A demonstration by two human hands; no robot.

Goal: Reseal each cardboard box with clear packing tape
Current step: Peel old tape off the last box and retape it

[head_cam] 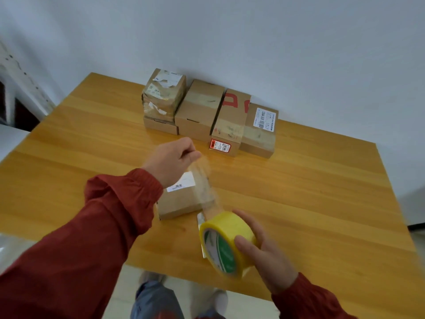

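Right hand [264, 252] gripped the yellow tape roll [226, 242] near the desk's [299, 203] front edge.
Left hand [172, 162] pinched the stretched tape strip [204, 180] above a small box [181, 199] mid-desk; more boxes [207, 111] stood along the far edge.

Six cardboard boxes [199, 109], one yellow tape roll [226, 240], one left hand [171, 161], one right hand [264, 252], one table [310, 192].
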